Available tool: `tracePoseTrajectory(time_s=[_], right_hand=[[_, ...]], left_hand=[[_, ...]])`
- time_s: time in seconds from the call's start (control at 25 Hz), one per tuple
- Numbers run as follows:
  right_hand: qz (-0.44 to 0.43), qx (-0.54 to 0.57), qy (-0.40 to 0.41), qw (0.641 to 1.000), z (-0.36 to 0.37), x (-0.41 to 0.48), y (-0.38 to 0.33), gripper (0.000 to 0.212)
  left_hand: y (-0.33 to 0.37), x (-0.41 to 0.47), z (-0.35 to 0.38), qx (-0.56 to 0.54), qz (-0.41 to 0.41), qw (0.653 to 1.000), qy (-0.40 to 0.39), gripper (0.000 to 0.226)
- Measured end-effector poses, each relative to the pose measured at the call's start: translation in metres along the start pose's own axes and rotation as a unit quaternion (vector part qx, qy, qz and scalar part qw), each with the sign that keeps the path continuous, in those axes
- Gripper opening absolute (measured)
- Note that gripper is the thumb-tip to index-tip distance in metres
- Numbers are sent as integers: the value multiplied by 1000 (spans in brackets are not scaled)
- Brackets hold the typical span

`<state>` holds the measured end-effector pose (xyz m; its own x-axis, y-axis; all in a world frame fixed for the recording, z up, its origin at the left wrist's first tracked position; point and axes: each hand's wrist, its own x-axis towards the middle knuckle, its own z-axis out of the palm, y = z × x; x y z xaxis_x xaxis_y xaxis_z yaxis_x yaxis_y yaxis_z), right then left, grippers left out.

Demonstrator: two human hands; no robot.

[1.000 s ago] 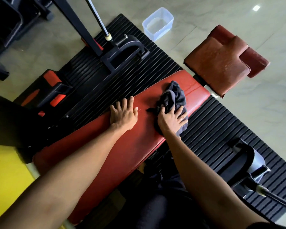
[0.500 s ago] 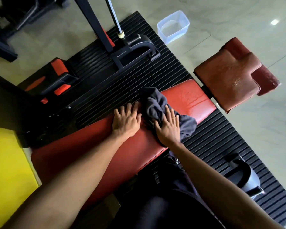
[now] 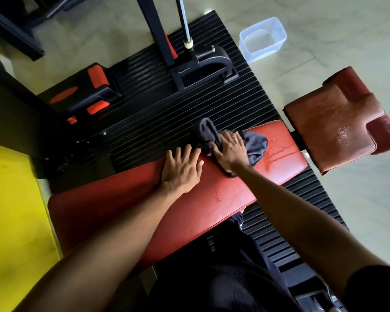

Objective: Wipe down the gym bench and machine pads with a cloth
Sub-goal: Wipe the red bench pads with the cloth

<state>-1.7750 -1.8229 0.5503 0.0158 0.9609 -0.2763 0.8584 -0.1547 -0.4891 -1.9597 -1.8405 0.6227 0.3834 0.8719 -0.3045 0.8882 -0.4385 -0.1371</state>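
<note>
A long red bench pad (image 3: 212,199) runs from lower left to the right of centre, wet and shiny near its far end. A dark grey cloth (image 3: 254,145) lies crumpled on that end, hanging over the pad's far edge. My right hand (image 3: 229,152) presses flat on the cloth with the fingers spread. Just left of it, my left hand (image 3: 181,170) rests flat on the bare pad, fingers straight. A separate brown-red seat pad (image 3: 338,122) sits at the right, glistening with moisture.
A clear plastic tub (image 3: 262,39) holding water stands on the tiled floor at the top right. Black ribbed matting (image 3: 155,122) lies under the bench. A black rack upright and bar holder (image 3: 203,66) rise behind it. Yellow flooring (image 3: 11,210) fills the left.
My right hand has pushed the cloth across the pad toward its far edge, so part of it now hangs over. The left hand stays planted on the pad. The camera view has shifted.
</note>
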Motion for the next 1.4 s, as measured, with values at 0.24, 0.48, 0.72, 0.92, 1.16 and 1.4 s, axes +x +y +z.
tracePoseTrajectory(time_s=[0.24, 0.48, 0.72, 0.92, 1.16, 1.4], right_hand=[[50, 0, -19, 999, -4, 28, -18, 65], [-9, -14, -27, 1000, -11, 38, 3, 58], [98, 39, 29, 994, 10, 16, 1, 53], [119, 200, 84, 969, 15, -98, -24, 61], [149, 227, 146, 951, -1, -92, -28, 62], [178, 109, 101, 973, 15, -50, 0, 66]], left_hand=[[0, 1, 2, -3, -7, 1000, 4, 56], [-1, 2, 5, -5, -10, 1000, 21, 56], [-1, 1, 4, -12, -6, 1000, 19, 55], [-1, -1, -1, -3, 5, 1000, 3, 56], [-1, -2, -2, -11, 12, 1000, -2, 56], [-2, -1, -3, -31, 30, 999, -22, 57]])
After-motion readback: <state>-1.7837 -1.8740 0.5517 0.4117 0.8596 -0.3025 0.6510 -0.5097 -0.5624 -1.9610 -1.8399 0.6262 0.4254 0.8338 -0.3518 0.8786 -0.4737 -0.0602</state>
